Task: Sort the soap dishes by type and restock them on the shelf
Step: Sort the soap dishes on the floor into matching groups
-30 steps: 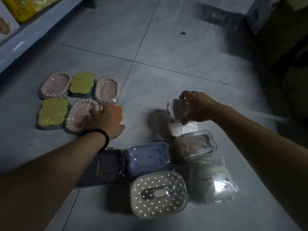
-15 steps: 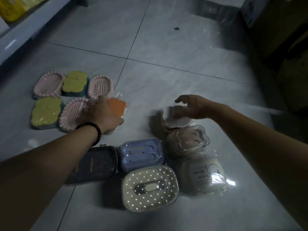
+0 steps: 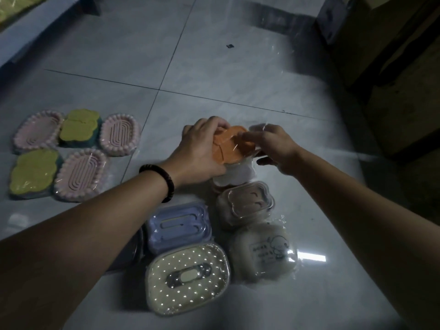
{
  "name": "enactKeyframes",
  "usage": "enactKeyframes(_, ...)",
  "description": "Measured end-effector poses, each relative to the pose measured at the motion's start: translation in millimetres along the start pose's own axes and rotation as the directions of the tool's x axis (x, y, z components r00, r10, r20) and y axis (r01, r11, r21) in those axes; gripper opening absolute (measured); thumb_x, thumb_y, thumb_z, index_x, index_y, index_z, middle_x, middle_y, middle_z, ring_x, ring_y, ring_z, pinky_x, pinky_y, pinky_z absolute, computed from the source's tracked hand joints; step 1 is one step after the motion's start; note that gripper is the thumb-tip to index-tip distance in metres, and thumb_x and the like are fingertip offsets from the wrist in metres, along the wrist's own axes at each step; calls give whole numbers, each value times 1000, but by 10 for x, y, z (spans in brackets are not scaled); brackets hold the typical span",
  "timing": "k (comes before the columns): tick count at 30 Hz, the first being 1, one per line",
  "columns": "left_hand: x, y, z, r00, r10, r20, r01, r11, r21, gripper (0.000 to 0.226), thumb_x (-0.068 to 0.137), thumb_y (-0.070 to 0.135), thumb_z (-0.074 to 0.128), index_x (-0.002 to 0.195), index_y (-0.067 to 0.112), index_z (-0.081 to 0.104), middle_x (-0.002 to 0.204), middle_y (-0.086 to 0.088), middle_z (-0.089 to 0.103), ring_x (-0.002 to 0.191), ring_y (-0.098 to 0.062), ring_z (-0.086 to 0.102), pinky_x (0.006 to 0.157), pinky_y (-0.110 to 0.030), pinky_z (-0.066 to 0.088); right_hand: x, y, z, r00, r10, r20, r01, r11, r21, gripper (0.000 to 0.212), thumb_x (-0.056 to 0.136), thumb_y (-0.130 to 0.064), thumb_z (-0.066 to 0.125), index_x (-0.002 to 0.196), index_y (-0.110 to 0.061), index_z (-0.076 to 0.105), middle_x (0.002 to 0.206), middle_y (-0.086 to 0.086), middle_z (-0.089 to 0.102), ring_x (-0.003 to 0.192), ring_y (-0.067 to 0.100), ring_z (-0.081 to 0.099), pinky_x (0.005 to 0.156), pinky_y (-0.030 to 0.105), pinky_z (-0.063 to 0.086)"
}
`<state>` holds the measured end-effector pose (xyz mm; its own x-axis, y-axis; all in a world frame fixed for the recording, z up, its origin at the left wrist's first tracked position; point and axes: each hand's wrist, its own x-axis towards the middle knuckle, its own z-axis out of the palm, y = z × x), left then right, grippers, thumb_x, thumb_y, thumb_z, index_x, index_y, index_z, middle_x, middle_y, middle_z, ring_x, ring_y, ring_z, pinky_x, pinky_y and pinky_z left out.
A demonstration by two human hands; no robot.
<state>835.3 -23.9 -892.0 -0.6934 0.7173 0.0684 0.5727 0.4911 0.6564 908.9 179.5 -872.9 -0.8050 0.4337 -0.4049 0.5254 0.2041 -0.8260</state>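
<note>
My left hand [image 3: 198, 152] grips an orange wrapped soap dish [image 3: 229, 146] from its left side, holding it on top of a white soap dish [image 3: 238, 176] on the tiled floor. From the right, my right hand [image 3: 273, 146] pinches the orange dish's edge and wrap. To the left lie three pink scalloped dishes [image 3: 119, 135] and two yellow cloud-shaped dishes [image 3: 79, 127] in a group. Below my hands sit a clear-lidded beige dish [image 3: 246, 203], a lilac dish [image 3: 177, 226], a cream dotted dish [image 3: 188, 278] and a beige printed dish [image 3: 264, 251].
A dark soap box [image 3: 133, 251] is mostly hidden under my left forearm. A shelf edge [image 3: 23, 41] runs along the top left. Dark cardboard boxes [image 3: 392, 67] stand at the right. Open grey floor tiles [image 3: 214, 67] lie beyond my hands.
My left hand carried the orange dish from beside the pink dishes rightward onto the white dish. My right hand moved in and took hold of the orange dish's right edge.
</note>
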Motion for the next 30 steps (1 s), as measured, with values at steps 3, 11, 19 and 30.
enactKeyframes(3, 27, 20, 87, 1000, -15, 24, 15, 1000, -16, 92, 62, 31, 93, 142, 29, 46, 135, -1, 53, 126, -25, 52, 100, -36, 42, 31, 157, -155, 998, 17, 68, -25, 994, 108, 31, 87, -36, 77, 102, -11, 68, 83, 7, 57, 64, 18, 48, 53, 30, 34)
enactKeyframes(11, 26, 61, 281, 990, -80, 120, 75, 996, 42, 96, 68, 35, 96, 147, 22, 43, 132, 0, 48, 120, -17, 44, 100, -32, 34, 13, 404, -183, 997, 81, -10, -79, 990, 116, 31, 86, -26, 85, 109, -9, 74, 90, 13, 67, 76, 26, 54, 55, 30, 35)
enactKeyframes(19, -5, -17, 316, 972, -157, 175, 155, 988, 27, 111, 58, 59, 94, 152, 33, 40, 148, -4, 46, 136, -30, 45, 108, -44, 46, 68, 464, -80, 983, 99, -154, -94, 995, 36, 35, 83, -26, 88, 112, -13, 74, 97, 13, 77, 73, 21, 69, 60, 31, 48)
enactKeyframes(30, -408, -813, -502, 932, -356, 64, 349, 932, 94, 40, 95, 42, 75, 129, 23, 66, 131, -5, 64, 119, -20, 60, 101, -34, 47, -72, -168, 399, 895, -283, -345, 17, 793, -609, 54, 89, -44, 68, 135, -22, 51, 139, 13, 50, 127, 37, 49, 106, 51, 39)
